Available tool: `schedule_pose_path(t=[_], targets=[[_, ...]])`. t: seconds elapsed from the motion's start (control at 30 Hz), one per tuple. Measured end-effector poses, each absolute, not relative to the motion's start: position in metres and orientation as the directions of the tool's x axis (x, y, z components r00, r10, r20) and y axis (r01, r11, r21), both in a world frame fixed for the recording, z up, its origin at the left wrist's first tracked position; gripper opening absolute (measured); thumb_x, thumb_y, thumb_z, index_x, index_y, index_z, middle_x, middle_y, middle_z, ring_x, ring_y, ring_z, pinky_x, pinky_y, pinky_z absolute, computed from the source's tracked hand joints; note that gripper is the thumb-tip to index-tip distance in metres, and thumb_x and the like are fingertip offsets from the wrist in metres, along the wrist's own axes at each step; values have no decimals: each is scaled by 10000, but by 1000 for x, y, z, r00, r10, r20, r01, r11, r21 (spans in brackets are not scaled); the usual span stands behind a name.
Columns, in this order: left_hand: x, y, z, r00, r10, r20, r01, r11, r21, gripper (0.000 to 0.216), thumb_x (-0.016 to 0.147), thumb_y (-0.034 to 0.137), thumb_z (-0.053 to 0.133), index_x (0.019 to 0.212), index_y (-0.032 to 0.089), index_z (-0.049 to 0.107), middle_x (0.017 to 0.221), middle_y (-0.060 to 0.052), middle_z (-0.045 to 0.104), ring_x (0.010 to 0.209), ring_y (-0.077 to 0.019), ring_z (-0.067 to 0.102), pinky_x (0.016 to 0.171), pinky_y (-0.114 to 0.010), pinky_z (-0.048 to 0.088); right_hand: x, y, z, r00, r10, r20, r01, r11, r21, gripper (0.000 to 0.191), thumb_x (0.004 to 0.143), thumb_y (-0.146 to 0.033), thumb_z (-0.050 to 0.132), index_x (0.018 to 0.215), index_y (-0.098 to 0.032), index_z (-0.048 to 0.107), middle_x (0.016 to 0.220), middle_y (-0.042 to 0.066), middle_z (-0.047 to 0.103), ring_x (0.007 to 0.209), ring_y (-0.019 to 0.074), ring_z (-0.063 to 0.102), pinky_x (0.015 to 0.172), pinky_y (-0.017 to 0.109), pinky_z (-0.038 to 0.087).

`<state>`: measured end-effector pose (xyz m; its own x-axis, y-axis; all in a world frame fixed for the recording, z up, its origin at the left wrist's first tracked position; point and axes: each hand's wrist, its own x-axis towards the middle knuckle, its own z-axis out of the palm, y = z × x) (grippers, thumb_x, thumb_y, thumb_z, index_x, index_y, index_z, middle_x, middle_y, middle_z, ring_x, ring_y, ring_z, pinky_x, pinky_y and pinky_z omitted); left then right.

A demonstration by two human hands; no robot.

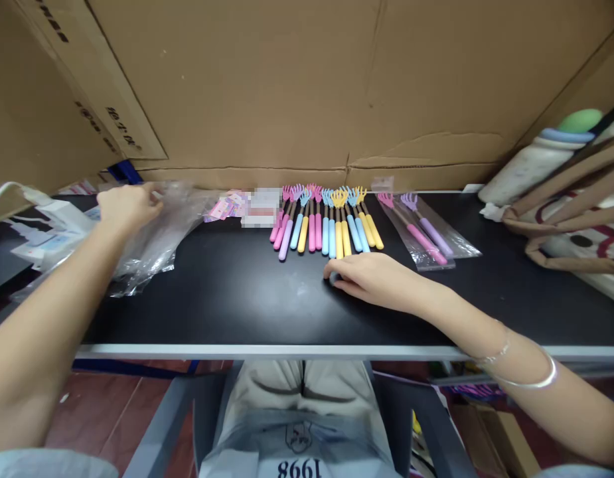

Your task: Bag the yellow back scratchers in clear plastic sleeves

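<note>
1. Row of pastel plastic rake-headed back scratchers (326, 222), centre of frame on the black tabletop (227, 292): about twelve, unbagged, touching side by side. Likely light, stiff, slick; best taken by the coloured handles.
2. Right hand (369, 279), just below the row, fingers curled flat on the table; grip contents cannot be told.
3. Left hand (125, 206), upper left, loosely pinching crinkly clear plastic bags (152, 242) (soft, slippery).
4. Two bagged scratchers (426, 232), right of the row.

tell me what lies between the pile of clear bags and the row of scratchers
In the head view, small pink printed cards lie on the black table between the clear bags and the scratchers, with a blurred patch beside them.
</note>
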<state>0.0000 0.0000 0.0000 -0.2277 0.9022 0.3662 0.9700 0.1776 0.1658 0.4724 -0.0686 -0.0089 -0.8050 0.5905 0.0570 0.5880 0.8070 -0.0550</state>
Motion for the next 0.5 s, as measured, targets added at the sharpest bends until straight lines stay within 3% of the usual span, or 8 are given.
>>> schedule_pose_path(t=[0.13,0.3,0.4,0.5], targets=[[18,-6,19,-202,842,501,977,139,159,352,801,611,412,767,278,519,469,-13,268,787,-230,434,714,-352,221,473,-69,-9,-803,593,54,591,805,-50,165,922,-224,481,1035,-196,598,900,54,707,786,189,660,672,273,410],[76,-18,49,-180,764,620,983,158,90,355,869,474,421,1163,347,575,721,25,619,709,-180,456,673,-304,276,472,-69,-8,-809,582,81,581,813,-48,166,917,-222,481,1033,-204,597,894,47,710,774,180,657,659,267,403],[126,-31,55,-46,783,620,999,35,30,334,869,404,473,1165,333,611,772,28,672,690,-156,521,597,-252,253,472,-71,-5,-803,582,129,579,813,-65,171,932,-220,449,1009,-214,601,915,35,714,790,170,655,659,261,397],[175,-44,48,162,761,628,980,-198,-12,289,889,404,485,1109,313,649,760,16,695,682,-158,596,564,-241,269,473,-73,1,-801,563,203,560,825,-75,176,946,-237,437,951,-214,612,900,27,707,792,156,640,641,248,381]])
